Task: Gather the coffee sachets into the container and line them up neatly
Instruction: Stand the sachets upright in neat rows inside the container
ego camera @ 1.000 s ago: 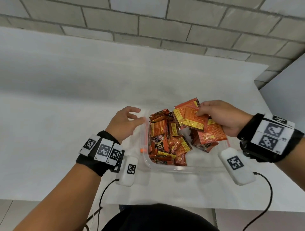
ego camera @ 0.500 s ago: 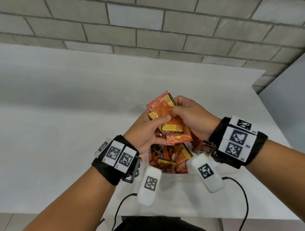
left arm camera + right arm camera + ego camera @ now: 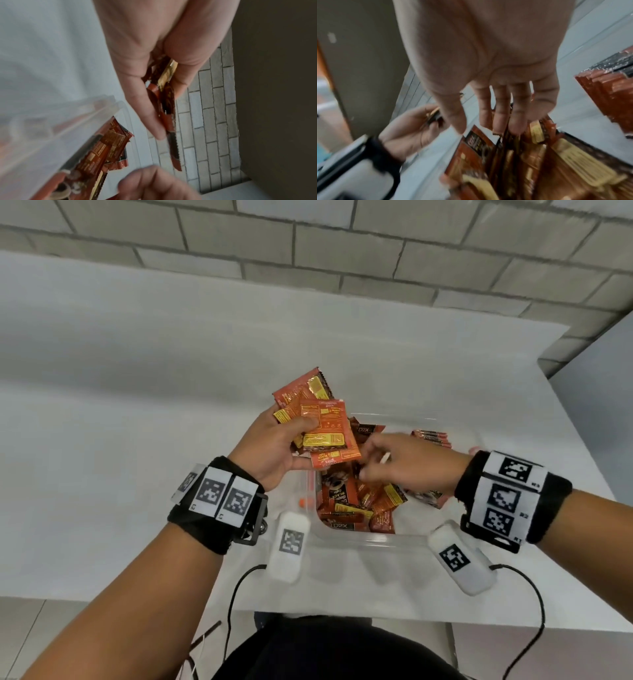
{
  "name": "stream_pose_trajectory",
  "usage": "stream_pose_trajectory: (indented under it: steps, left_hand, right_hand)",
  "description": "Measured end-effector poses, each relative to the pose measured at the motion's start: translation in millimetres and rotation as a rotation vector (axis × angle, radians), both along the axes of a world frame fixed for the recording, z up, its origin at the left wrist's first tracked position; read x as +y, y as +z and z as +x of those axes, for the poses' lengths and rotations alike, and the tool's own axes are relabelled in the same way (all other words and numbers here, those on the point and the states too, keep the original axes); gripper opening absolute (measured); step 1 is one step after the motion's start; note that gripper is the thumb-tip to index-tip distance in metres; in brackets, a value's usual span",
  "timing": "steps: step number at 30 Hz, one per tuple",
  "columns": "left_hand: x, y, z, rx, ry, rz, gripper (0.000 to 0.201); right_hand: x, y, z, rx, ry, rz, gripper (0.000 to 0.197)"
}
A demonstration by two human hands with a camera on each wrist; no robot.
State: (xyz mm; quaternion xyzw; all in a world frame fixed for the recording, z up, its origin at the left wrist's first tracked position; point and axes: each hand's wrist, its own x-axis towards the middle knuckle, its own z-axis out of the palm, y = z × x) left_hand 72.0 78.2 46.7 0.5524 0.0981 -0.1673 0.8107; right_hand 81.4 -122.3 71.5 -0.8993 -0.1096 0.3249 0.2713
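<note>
**Fanned stack could slip**

Our left hand [image 3: 274, 446] pinches a loose fan of sachets [image 3: 320, 422] at the tub's [image 3: 376, 539] 10 o'clock rim. Our right hand [image 3: 400, 462], fingers loosely extended and holding nothing, reaches into the pile [image 3: 359, 501]. We judge the uneven fan may slide apart and spill.

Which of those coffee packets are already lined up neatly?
Only the row of sachets standing on edge at the container's far right; the sachets in the middle lie jumbled.
</note>
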Motion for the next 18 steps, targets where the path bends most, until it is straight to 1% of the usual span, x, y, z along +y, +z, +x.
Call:
stream_pose_trajectory:
  steps: [2, 4, 7, 10, 14, 16, 18]
  left_hand:
    - [4.5, -1.7, 0.8, -0.004, 0.015, 0.004, 0.025]
    - [6.0, -3.2, 0.7, -0.005, 0.016, 0.003, 0.023]
    - [4.8, -4.9, -0.5, -0.006, 0.003, 0.009, 0.021]
    - [3.2, -7.7, -2.5, -0.009, -0.001, 0.027, 0.025]
    - [3.7, -10.3, -3.4, -0.014, 0.002, 0.055, 0.022]
    - [4.1, -10.3, -3.1, -0.018, 0.005, 0.064, 0.02]
    - [4.8, -10.3, -2.7, -0.021, 0.006, 0.07, 0.021]
  right_hand:
    - [1.2, -6.0, -7.8, 0.083, 0.181, -0.118, 0.032]
    - [6.0, -10.1, -11.7, 0.095, 0.305, -0.199, 0.041]
    - [13.2, -16.8, -14.0, 0.049, 0.408, -0.265, 0.042]
    - [18.0, -19.2, -16.7, -0.017, 0.451, -0.288, 0.036]
    - [16.8, -19.9, -16.1, -0.143, 0.448, -0.222, 0.024]
    - [13.8, -19.3, -14.2, -0.147, 0.404, -0.182, 0.022]
    - [9.6, -18.5, -12.3, -0.108, 0.339, -0.137, 0.022]
